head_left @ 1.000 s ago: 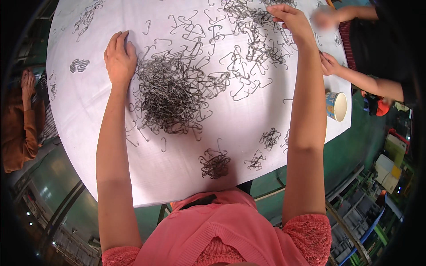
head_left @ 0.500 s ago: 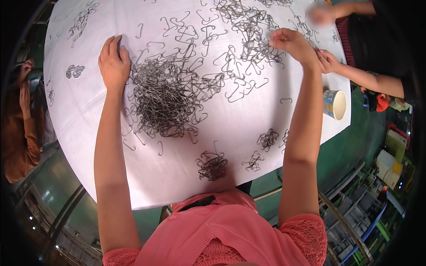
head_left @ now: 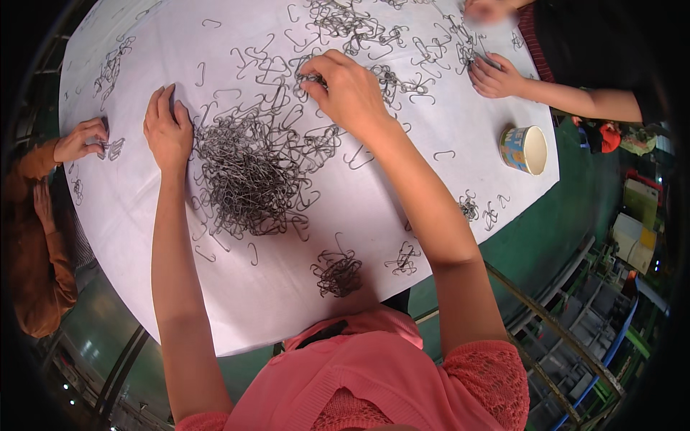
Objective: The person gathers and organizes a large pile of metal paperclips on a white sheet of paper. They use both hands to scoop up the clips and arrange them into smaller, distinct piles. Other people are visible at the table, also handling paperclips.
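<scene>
A large tangled pile of thin grey wire hooks [head_left: 251,176] lies on the white-covered table [head_left: 287,316]. At its left edge rests my left hand [head_left: 169,129], fingers stretched out, touching the outermost hooks. My right hand [head_left: 346,90] is beyond the pile's far right side, its fingers and thumb curled round a bunch of wire hooks [head_left: 309,80]. Part of that bunch is hidden under the fingers. More loose hooks [head_left: 345,25] are scattered over the far part of the table.
Small heaps of hooks [head_left: 336,273] lie near the table's front edge. A paper cup [head_left: 523,149] stands at the right. One person's hand [head_left: 496,75] rests at the far right; another person's hand [head_left: 83,140] reaches in from the left, beside a small group of hooks [head_left: 115,149].
My right hand has swept left toward the pile, and hooks are now gathered under its fingers. My left hand stays by the pile. The person at the left has reached onto the table.
</scene>
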Available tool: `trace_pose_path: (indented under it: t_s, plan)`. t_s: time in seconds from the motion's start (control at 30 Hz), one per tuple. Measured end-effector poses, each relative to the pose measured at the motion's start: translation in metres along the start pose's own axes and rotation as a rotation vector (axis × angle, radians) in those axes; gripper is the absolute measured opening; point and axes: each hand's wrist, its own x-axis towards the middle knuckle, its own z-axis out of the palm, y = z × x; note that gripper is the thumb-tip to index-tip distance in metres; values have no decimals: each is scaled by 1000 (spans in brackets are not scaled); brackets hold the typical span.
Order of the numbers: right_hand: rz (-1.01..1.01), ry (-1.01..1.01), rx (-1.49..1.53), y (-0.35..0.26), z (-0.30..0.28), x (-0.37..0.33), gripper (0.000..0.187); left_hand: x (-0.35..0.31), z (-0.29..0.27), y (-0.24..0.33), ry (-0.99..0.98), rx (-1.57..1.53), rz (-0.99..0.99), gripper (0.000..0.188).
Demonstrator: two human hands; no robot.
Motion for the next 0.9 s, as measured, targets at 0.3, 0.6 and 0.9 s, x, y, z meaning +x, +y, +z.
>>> trace_pose_path:
  t_s: [0.3,0.6,0.9]
  plan:
    - [173,87,-438,105,-63,-4,30,2,0,3,4,-7,3,34]
    - [278,119,-423,132,-85,25,13,1,0,-1,-14,-9,2,34]
    - [323,-53,-281,155,-92,38,18,1,-1,-2,-16,-15,14,35]
